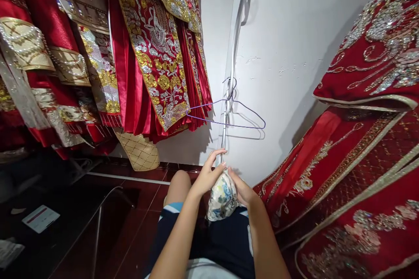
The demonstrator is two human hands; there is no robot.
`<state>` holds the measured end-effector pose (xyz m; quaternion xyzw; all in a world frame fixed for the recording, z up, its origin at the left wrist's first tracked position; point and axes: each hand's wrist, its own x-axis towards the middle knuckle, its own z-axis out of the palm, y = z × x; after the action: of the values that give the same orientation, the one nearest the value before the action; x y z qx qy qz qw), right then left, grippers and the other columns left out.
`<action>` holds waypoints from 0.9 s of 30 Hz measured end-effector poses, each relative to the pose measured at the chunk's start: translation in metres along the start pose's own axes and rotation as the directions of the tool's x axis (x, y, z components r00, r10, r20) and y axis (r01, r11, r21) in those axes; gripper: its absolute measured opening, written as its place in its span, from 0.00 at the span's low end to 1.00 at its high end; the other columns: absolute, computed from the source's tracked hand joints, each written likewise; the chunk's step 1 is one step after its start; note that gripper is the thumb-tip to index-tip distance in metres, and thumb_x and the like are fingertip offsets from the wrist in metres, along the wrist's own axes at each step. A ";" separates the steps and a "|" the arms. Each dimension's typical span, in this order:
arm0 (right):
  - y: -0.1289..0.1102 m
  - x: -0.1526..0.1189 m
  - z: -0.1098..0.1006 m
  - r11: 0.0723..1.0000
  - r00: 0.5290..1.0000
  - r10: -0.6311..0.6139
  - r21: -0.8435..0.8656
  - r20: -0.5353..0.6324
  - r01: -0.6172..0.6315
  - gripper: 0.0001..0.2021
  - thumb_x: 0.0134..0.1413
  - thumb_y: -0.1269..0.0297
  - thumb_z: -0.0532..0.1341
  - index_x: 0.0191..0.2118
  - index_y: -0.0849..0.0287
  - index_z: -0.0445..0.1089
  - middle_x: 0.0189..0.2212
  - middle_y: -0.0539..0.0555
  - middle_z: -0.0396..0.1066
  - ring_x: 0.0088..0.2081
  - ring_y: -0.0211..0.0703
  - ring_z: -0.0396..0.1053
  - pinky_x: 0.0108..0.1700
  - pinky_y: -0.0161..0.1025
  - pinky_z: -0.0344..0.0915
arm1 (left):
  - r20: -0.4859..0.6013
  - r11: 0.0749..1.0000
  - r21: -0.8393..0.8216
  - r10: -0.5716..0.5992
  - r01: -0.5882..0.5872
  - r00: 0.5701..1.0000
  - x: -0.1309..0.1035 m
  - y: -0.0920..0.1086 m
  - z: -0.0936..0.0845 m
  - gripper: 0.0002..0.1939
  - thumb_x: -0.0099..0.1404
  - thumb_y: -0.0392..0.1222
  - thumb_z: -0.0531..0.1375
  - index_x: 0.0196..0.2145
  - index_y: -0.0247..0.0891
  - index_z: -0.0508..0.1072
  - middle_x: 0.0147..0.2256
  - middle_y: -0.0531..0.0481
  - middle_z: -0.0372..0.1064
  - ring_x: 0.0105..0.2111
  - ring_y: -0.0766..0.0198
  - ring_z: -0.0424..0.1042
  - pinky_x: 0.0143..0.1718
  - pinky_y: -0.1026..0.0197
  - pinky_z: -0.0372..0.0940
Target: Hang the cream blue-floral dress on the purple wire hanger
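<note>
A white cloth piece (222, 200) with a blue and yellow flower print is bunched up over my lap. My left hand (208, 178) is at its upper left, with the thumb against the cloth's top edge and the index finger stretched out above it. The other fingers of that hand are mostly hidden. On the opposite side, my right hand (241, 186) grips the cloth, its thumb pressed near the top. Just beyond my hands, a purple wire hanger (225, 125) hangs by the white wall.
Red embroidered garments (157, 61) hang at the left. More beaded red garments (369, 139) crowd the right side. A metal pole (234, 39) runs along the wall. At lower left, a dark table (68, 235) carries a white card (41, 218).
</note>
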<state>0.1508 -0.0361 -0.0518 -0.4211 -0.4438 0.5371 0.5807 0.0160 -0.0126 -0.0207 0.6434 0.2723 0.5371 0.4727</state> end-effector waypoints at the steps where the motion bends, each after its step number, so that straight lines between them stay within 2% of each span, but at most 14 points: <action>1: -0.008 -0.001 -0.002 0.998 0.989 0.063 0.019 0.134 -0.066 0.17 0.49 0.45 0.68 0.34 0.55 0.75 0.25 0.53 0.74 0.33 0.49 0.75 0.34 0.42 0.70 | 0.049 0.998 -0.009 -0.063 0.064 0.997 -0.003 -0.004 -0.007 0.20 0.67 0.54 0.60 0.52 0.43 0.77 0.54 0.42 0.71 0.59 0.51 0.67 0.62 0.52 0.59; 4: -0.045 0.001 -0.011 0.991 0.878 0.135 -0.051 0.460 -0.126 0.16 0.45 0.54 0.72 0.37 0.59 0.75 0.29 0.52 0.74 0.33 0.45 0.72 0.38 0.40 0.68 | 0.217 0.977 0.067 -0.213 0.204 0.952 -0.012 -0.018 -0.028 0.22 0.67 0.61 0.57 0.39 0.40 0.81 0.35 0.44 0.77 0.42 0.51 0.75 0.50 0.52 0.68; 7: -0.087 0.003 -0.013 0.953 0.779 0.170 -0.302 0.604 0.026 0.10 0.48 0.60 0.70 0.33 0.61 0.75 0.27 0.50 0.72 0.28 0.39 0.66 0.33 0.35 0.62 | 0.337 0.957 0.274 -0.186 0.093 0.923 -0.016 -0.028 -0.057 0.20 0.60 0.59 0.65 0.22 0.42 0.77 0.21 0.50 0.71 0.27 0.55 0.73 0.46 0.54 0.69; 9: -0.108 0.005 -0.011 0.849 0.777 0.193 -0.499 0.599 0.174 0.06 0.51 0.63 0.66 0.29 0.61 0.73 0.23 0.48 0.69 0.24 0.37 0.61 0.28 0.33 0.57 | 0.359 0.883 0.470 -0.189 -0.002 0.914 -0.011 -0.027 -0.082 0.22 0.58 0.57 0.67 0.15 0.42 0.71 0.15 0.52 0.65 0.22 0.58 0.70 0.53 0.51 0.66; 11: -0.121 0.013 -0.009 0.699 0.809 0.164 -0.646 0.564 0.308 0.04 0.51 0.69 0.62 0.27 0.60 0.72 0.21 0.47 0.68 0.23 0.36 0.60 0.26 0.33 0.55 | 0.352 0.721 0.691 -0.272 -0.053 0.896 -0.002 -0.022 -0.110 0.23 0.58 0.56 0.67 0.15 0.41 0.70 0.17 0.50 0.67 0.26 0.55 0.74 0.61 0.45 0.57; 13: -0.129 0.032 -0.011 0.562 0.839 0.068 -0.715 0.540 0.415 0.06 0.48 0.73 0.59 0.27 0.60 0.72 0.23 0.48 0.70 0.26 0.38 0.64 0.29 0.33 0.58 | 0.319 0.517 0.851 -0.361 -0.096 0.876 0.009 -0.013 -0.135 0.16 0.60 0.54 0.65 0.22 0.40 0.76 0.28 0.45 0.77 0.43 0.45 0.76 0.66 0.38 0.48; 15: -0.132 0.065 -0.019 0.470 0.866 -0.109 -0.743 0.487 0.477 0.08 0.48 0.73 0.58 0.31 0.59 0.74 0.29 0.52 0.74 0.32 0.43 0.69 0.37 0.36 0.63 | 0.270 0.371 0.921 -0.392 -0.117 0.880 0.022 -0.003 -0.154 0.11 0.61 0.50 0.62 0.33 0.41 0.80 0.44 0.43 0.79 0.59 0.39 0.67 0.66 0.34 0.43; 16: -0.131 0.085 -0.025 0.437 0.880 -0.217 -0.764 0.423 0.475 0.08 0.49 0.71 0.58 0.32 0.59 0.75 0.31 0.53 0.75 0.35 0.45 0.70 0.40 0.38 0.65 | 0.258 0.351 0.929 -0.380 -0.120 0.889 0.027 0.001 -0.159 0.11 0.62 0.48 0.61 0.37 0.42 0.80 0.49 0.44 0.77 0.63 0.40 0.62 0.66 0.34 0.43; 18: -0.128 0.127 -0.036 0.460 0.877 -0.402 -0.769 0.265 0.444 0.11 0.51 0.67 0.58 0.40 0.60 0.75 0.39 0.56 0.77 0.42 0.50 0.72 0.48 0.42 0.66 | 0.254 0.443 0.892 -0.318 -0.094 0.913 0.035 0.010 -0.160 0.12 0.62 0.48 0.60 0.37 0.42 0.80 0.49 0.46 0.77 0.61 0.42 0.63 0.64 0.39 0.50; 19: -0.124 0.146 -0.040 0.514 0.888 -0.412 -0.753 0.204 0.412 0.13 0.53 0.65 0.58 0.43 0.60 0.75 0.43 0.58 0.77 0.45 0.51 0.72 0.51 0.43 0.65 | 0.240 0.541 0.839 -0.277 -0.056 0.930 0.037 0.013 -0.156 0.13 0.62 0.50 0.60 0.35 0.40 0.80 0.45 0.46 0.78 0.57 0.44 0.68 0.61 0.43 0.57; 21: -0.114 0.174 -0.045 0.605 0.931 -0.347 -0.733 0.111 0.312 0.15 0.55 0.62 0.56 0.43 0.61 0.75 0.43 0.59 0.78 0.46 0.51 0.73 0.52 0.44 0.65 | 0.178 0.761 0.647 -0.222 0.056 0.959 0.038 0.020 -0.141 0.16 0.60 0.53 0.62 0.34 0.36 0.78 0.36 0.47 0.77 0.44 0.50 0.73 0.49 0.51 0.66; 23: -0.101 0.187 -0.048 0.641 0.960 -0.271 -0.730 0.073 0.236 0.14 0.56 0.59 0.55 0.39 0.62 0.75 0.38 0.59 0.78 0.42 0.51 0.73 0.48 0.43 0.67 | 0.116 0.897 0.415 -0.217 0.151 0.969 0.037 0.028 -0.125 0.20 0.58 0.55 0.64 0.37 0.33 0.76 0.33 0.48 0.74 0.35 0.57 0.72 0.39 0.57 0.66; 25: -0.090 0.185 -0.050 0.641 0.963 -0.257 -0.733 0.077 0.229 0.13 0.55 0.58 0.56 0.34 0.61 0.74 0.34 0.58 0.78 0.39 0.50 0.73 0.44 0.42 0.67 | 0.116 0.937 0.305 -0.216 0.172 0.970 0.036 0.041 -0.114 0.21 0.59 0.55 0.63 0.39 0.32 0.75 0.32 0.49 0.73 0.31 0.61 0.69 0.35 0.60 0.64; 27: -0.084 0.176 -0.055 0.636 0.960 -0.265 -0.733 0.088 0.242 0.12 0.54 0.58 0.57 0.32 0.60 0.72 0.32 0.55 0.77 0.37 0.49 0.72 0.42 0.40 0.66 | 0.152 0.908 0.405 -0.178 0.103 0.972 0.039 0.058 -0.113 0.19 0.62 0.55 0.61 0.34 0.33 0.73 0.29 0.50 0.70 0.28 0.64 0.66 0.31 0.63 0.61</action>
<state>0.2300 0.1329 0.0266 -0.5603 -0.6687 0.2194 0.4368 -0.0892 0.0328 0.0461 0.7510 0.3757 0.3734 0.3942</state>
